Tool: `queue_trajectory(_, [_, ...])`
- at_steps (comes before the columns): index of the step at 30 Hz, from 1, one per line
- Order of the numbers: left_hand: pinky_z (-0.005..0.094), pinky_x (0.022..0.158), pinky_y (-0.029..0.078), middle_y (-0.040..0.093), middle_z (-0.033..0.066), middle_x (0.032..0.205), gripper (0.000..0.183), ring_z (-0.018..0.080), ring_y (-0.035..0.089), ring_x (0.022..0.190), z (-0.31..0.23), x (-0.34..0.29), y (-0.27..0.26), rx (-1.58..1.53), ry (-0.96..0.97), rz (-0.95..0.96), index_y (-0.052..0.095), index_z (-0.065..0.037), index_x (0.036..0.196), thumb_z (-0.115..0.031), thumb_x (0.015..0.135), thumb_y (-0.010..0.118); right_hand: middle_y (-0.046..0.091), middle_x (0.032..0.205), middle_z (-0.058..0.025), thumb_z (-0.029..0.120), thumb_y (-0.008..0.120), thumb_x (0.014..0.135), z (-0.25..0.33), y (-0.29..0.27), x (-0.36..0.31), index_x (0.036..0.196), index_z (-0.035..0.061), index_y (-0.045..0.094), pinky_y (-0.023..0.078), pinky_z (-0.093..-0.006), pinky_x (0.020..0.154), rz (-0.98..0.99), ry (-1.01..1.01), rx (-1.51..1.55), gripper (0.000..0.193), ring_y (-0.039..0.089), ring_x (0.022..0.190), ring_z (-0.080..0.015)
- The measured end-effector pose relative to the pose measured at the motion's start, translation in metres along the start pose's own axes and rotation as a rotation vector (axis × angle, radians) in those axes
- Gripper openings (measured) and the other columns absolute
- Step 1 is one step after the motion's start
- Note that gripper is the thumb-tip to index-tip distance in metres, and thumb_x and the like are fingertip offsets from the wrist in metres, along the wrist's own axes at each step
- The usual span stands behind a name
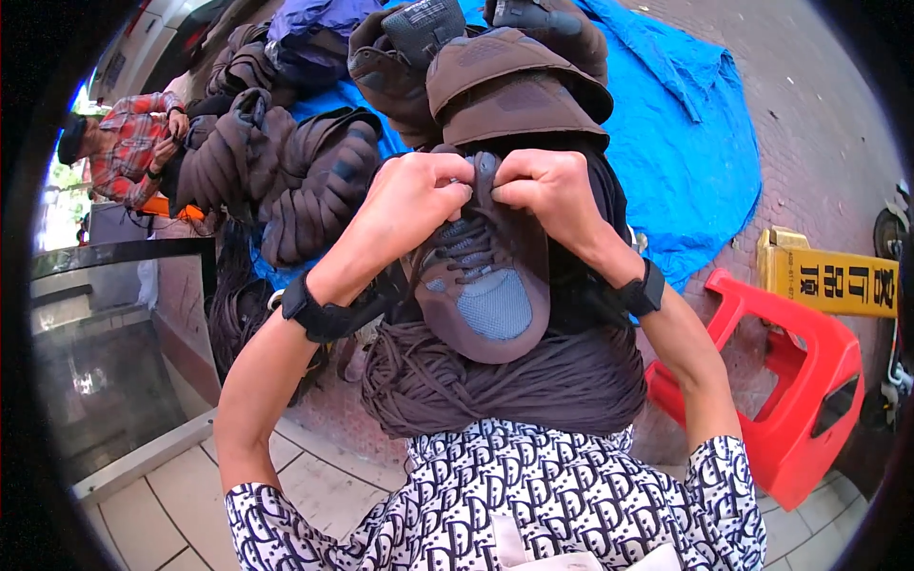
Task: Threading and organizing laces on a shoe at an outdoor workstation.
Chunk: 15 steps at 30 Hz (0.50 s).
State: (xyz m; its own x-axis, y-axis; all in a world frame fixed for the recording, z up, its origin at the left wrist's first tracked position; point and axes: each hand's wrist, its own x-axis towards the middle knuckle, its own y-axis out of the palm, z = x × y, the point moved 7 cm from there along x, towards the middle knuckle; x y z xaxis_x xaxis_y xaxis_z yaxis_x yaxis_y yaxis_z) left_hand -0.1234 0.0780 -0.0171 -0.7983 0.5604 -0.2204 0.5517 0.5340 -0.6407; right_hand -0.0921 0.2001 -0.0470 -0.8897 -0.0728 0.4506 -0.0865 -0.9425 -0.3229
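Observation:
A brown shoe upper (433, 303) with a blue-grey mesh toe lies toe towards me over my lap. Dark laces (466, 252) criss-cross its front, and its tongue (485, 171) stands up between my hands. On the upper's left top edge, my left hand (419, 198) is closed in a pinch. My right hand (555, 193) pinches the opposite edge beside the tongue. Whether a lace end is also between the fingertips is hidden. Under the toe, a thick bundle of dark brown laces (505, 385) rests across my lap.
Stacked brown uppers (519, 90) stand just ahead on a blue tarp (700, 143). More bundled uppers (314, 181) lie left, near a seated person in a plaid shirt (133, 133). A red plastic stool (790, 409) and yellow sign (828, 271) stand right; a glass-sided case (124, 352) left.

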Motion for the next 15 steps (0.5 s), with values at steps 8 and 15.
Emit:
queue_trajectory(8, [0.0386, 0.06, 0.046, 0.056, 0.0206, 0.067, 0.018, 0.0341, 0.059, 0.065, -0.003, 0.01, 0.005, 0.324, 0.065, 0.105, 0.061, -0.001, 0.078, -0.01, 0.068, 0.051, 0.057, 0.064, -0.0104, 0.012, 0.065, 0.063, 0.012, 0.001, 0.002, 0.075, 0.0044, 0.061, 0.045, -0.0302, 0.054, 0.049, -0.135, -0.219, 0.015, 0.059, 0.058, -0.021])
queue_trajectory(15, [0.0417, 0.063, 0.046, 0.059, 0.0208, 0.072, 0.019, 0.0359, 0.059, 0.069, -0.003, 0.006, 0.002, 0.392, 0.035, 0.2, 0.06, 0.001, 0.077, -0.014, 0.068, 0.052, 0.057, 0.064, -0.0104, 0.012, 0.064, 0.064, 0.017, 0.01, 0.02, 0.094, 0.0057, 0.06, 0.045, -0.0301, 0.056, 0.2, -0.108, -0.042, 0.031, 0.057, 0.058, -0.021])
